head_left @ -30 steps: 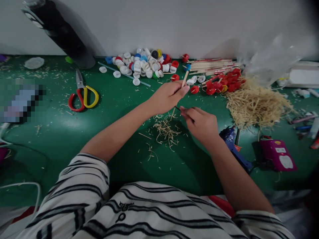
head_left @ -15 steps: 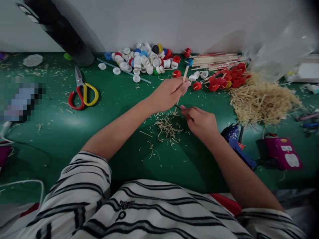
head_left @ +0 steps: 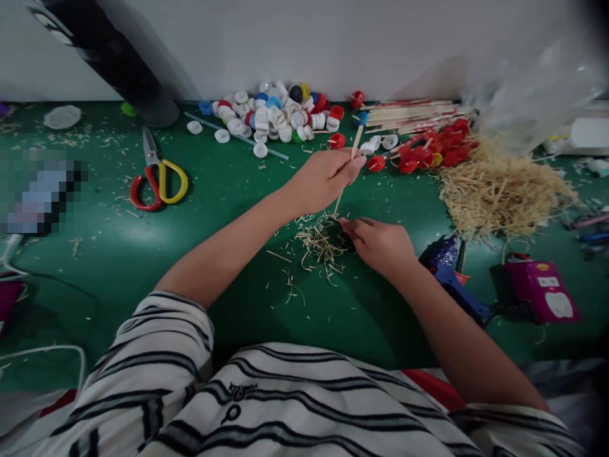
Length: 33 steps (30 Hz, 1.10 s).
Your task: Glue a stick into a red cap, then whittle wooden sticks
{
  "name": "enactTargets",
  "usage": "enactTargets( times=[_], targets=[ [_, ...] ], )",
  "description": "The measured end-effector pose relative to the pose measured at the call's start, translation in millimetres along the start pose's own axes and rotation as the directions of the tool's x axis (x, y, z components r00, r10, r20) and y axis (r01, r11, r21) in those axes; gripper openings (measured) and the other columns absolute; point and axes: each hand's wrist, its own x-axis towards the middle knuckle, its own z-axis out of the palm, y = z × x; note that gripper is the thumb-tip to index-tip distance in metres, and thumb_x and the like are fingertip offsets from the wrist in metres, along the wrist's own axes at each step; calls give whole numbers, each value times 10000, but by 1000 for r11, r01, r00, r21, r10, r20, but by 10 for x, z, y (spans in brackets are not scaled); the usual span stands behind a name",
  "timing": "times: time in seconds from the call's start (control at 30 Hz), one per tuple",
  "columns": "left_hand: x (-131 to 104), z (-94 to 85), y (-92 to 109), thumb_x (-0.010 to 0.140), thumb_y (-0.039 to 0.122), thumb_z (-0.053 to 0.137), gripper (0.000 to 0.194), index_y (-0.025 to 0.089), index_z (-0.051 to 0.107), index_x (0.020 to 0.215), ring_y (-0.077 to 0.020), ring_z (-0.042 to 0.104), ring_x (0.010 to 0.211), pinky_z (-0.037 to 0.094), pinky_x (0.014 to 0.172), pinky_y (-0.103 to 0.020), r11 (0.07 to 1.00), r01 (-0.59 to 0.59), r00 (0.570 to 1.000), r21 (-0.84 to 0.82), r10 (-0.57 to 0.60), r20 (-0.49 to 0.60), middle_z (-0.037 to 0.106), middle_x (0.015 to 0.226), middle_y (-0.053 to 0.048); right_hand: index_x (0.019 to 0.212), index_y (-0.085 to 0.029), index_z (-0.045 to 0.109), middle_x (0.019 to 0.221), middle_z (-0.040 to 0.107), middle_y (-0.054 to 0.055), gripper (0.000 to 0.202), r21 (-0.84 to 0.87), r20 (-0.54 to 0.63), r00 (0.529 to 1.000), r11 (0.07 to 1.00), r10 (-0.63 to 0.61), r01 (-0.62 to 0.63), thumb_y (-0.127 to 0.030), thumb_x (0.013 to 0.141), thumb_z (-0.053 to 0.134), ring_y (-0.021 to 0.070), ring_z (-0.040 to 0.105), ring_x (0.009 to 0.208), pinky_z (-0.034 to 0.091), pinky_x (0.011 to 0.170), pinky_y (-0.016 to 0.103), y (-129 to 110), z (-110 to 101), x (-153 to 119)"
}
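A thin wooden stick (head_left: 357, 141) is gripped in my left hand (head_left: 327, 179), its upper end pointing up and away and its lower end slanting down toward the green surface. My right hand (head_left: 379, 243) is closed, fingertips pinched on a small dark tool that is mostly hidden, close to the stick's lower end. Thin curled wood shavings (head_left: 320, 244) lie in a small heap under and between my hands.
Bottle caps (head_left: 278, 117) are piled at the back. Scissors (head_left: 157, 171) lie left. Behind and right are wooden sticks (head_left: 404, 117), red caps (head_left: 442, 149), a straw-like heap (head_left: 504, 193), a blue glue gun (head_left: 450, 273) and a purple box (head_left: 542, 291).
My right hand has moved down slightly, toward the shavings, along the lower part of the stick. My left hand stays nearly in place, and the stick's top leans slightly more to the right.
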Motion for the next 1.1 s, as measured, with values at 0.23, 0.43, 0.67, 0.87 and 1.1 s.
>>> enactTargets(
  times=[0.23,0.43,0.67,0.87,1.1],
  targets=[
    [4,19,7,1122,595,294,560,239,438,715,-195,570,707,477,750,-367,1000,8,1000,30,-8,-9,554,745,-45,1367,-287,770,1208,841,20,421,-33,58,998,999,-29,31,-276,1070,472,190,738,805,246,560,352,-12,-41,-12],
    [-3,31,7,1133,530,314,532,239,446,709,-187,565,692,483,732,-364,999,20,999,28,-19,-26,565,736,-39,1339,-305,783,1198,842,18,398,-59,74,997,997,-36,40,-273,1061,500,177,714,762,215,551,344,2,-48,-33],
    [-4,34,35,1133,510,359,546,228,504,688,-177,585,684,470,719,-360,997,24,999,69,-21,-41,591,722,-38,1165,-297,826,1010,847,16,348,-27,-213,976,999,-37,32,-324,1107,484,143,694,754,277,576,320,-21,-36,17],
    [1,45,43,1123,587,347,597,225,506,675,-172,564,662,433,678,-352,989,59,996,135,-48,-81,559,685,-31,946,-237,791,859,804,32,432,15,-379,925,999,34,-31,-398,1149,446,120,654,723,306,587,310,-56,-86,165],
    [2,57,19,1106,668,287,652,228,515,683,-180,556,668,423,663,-351,991,67,994,116,-57,-88,540,672,-38,874,-198,753,844,800,48,461,59,-352,936,998,34,-14,-387,1149,434,130,688,738,313,575,311,-33,-74,148]
  ],
)
